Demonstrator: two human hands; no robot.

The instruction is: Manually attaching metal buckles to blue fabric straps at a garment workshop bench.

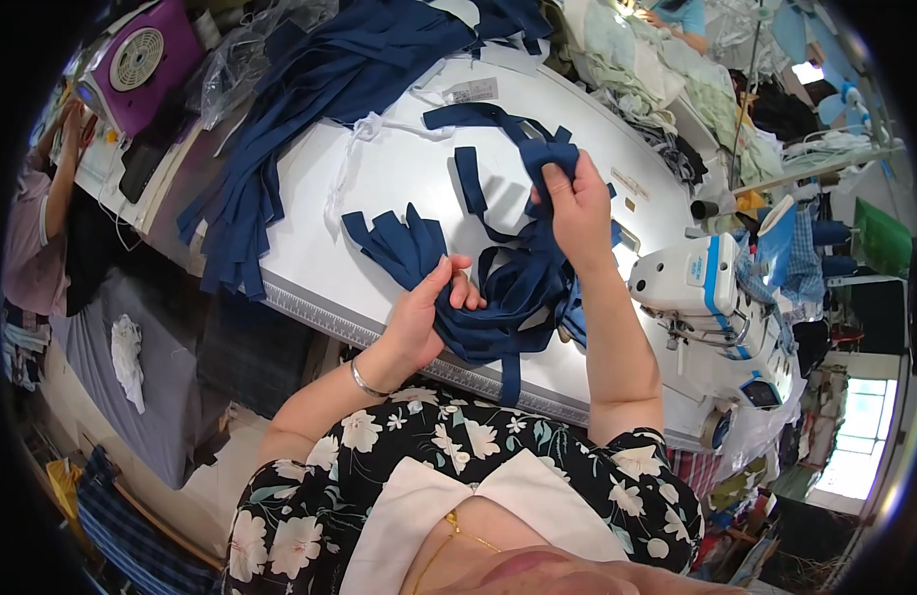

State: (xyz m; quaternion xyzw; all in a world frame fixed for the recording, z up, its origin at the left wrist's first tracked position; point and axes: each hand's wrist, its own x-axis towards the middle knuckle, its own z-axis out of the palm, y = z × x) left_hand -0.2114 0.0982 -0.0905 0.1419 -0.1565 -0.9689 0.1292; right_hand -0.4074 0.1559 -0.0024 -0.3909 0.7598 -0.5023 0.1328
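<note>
My left hand is closed around a bunch of navy fabric strips, whose cut ends fan out beyond the thumb. Farther right and higher, my right hand grips the other end of the strips, with its thumb pressed on the folded cloth. Between both hands the strips hang in a tangled heap over the white sewing table. One strip end dangles past the table's near edge. A few loose strips curl on the tabletop beyond my hands.
A white sewing machine stands at the right. More navy strips lie piled at the far left and hang over the table edge. A ruler tape runs along the near edge. A purple box with a fan grille and another person's arm are at left.
</note>
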